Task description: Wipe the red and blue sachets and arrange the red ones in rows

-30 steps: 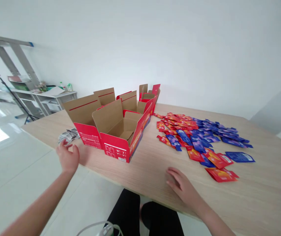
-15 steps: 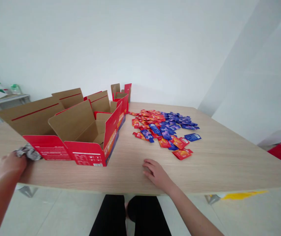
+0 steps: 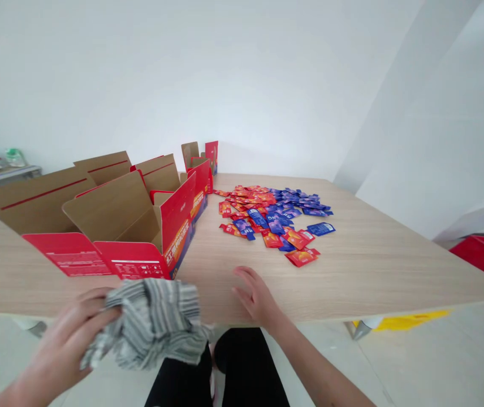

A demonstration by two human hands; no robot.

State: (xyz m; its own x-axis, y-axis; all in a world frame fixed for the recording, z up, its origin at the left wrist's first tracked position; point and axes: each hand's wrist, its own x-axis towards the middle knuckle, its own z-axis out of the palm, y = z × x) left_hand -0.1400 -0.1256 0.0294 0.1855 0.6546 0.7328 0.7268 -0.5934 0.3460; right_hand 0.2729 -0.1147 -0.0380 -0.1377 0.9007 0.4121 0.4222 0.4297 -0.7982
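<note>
Striped cloth (image 3: 151, 322) in left fingers (image 3: 87, 310) (crumpled), right hand (image 3: 255, 297) open

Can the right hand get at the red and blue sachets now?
Probably yes: the right hand is over the table, the sachets lie ahead of it, and the red cartons stand to its left.

Grey-and-white striped cloth (image 3: 151, 322) against bright red and blue.
Red cartons (image 3: 134, 268) show tan cardboard inside; red-orange sachets (image 3: 301, 257) and blue-purple sachets (image 3: 320, 229) lie mixed on the pale wood-grain surface (image 3: 373, 265).
</note>
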